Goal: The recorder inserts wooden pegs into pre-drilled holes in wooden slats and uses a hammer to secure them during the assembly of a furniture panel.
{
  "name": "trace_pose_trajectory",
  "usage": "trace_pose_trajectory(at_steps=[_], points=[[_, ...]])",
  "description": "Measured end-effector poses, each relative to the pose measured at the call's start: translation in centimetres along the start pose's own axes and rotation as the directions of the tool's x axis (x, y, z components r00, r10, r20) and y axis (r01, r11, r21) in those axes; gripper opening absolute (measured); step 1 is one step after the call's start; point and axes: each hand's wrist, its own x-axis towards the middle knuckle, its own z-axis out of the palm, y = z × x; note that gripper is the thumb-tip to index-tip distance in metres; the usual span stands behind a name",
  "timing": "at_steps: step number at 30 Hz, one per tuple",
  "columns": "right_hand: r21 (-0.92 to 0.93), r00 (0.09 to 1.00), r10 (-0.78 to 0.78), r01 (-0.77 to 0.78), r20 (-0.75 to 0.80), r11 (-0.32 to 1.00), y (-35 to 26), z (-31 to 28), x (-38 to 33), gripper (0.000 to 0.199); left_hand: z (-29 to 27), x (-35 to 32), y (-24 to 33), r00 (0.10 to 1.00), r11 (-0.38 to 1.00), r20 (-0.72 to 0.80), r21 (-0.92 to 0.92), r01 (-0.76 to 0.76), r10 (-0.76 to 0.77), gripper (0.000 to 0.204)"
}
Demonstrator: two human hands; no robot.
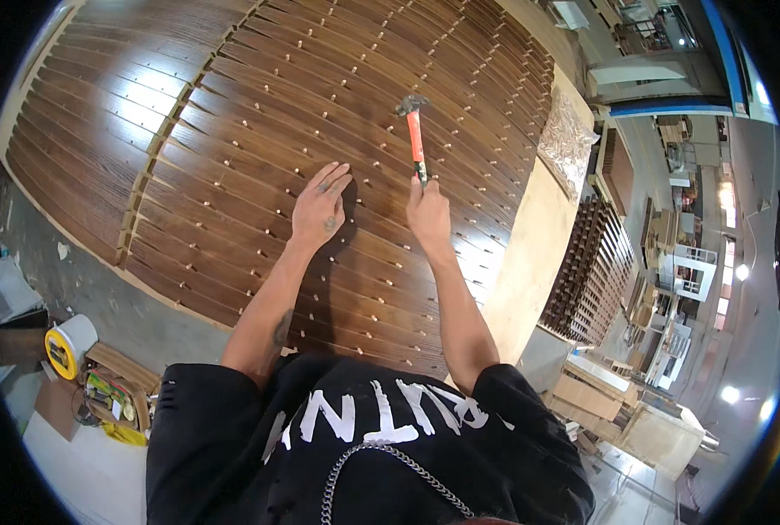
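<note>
from my end, the head view shows the hammer [416,136] over the pegged wooden panel [232,210], gripped low, probably for swing. i see the right hand [429,213] wrapped round its handle; the left hand [320,206], palm-down, fingers loosely extended, perhaps braces; what's underneath, i can't tell.

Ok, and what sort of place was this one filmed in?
Probably a woodworking shop: a hammer in the right hand, dark wooden boards dotted with small pegs, and a stack of wooden pieces off to the right.
</note>
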Motion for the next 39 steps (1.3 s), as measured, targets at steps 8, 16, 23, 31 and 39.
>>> trace_pose_trajectory(at_steps=[8, 16, 23, 31, 39], points=[[0.112, 0.990, 0.030, -0.015, -0.140, 0.994, -0.7, 0.7, -4.0, 0.040, 0.1, -0.3, -0.7, 1.000, 1.000, -0.015, -0.009, -0.003, 0.002, 0.041], [0.117, 0.993, -0.067, 0.079, -0.099, 0.990, -1.9, -1.7, -6.8, 0.040, -3.7, -5.1, 1.4, 0.964, 0.905, -0.074, -0.367, 0.213, -0.257, 0.035], [-0.017, 0.999, -0.036, 0.036, 0.013, 0.999, 0.7, 2.2, -8.0, 0.035, -12.0, -12.5, 5.1, 0.921, 0.817, 0.029, -0.450, 0.359, -0.389, 0.029], [0.211, 0.975, -0.066, 0.111, -0.212, 0.971, -0.5, 0.5, -11.7, 0.036, -16.4, -16.5, 5.4, 0.806, 0.645, -0.106, -0.664, 0.378, -0.582, 0.033], [0.138, 0.986, -0.122, 0.137, -0.111, 0.981, 0.9, -0.3, -14.6, 0.037, -19.5, -24.1, 4.0, 0.700, 0.629, -0.219, -0.665, 0.403, -0.680, 0.036]])
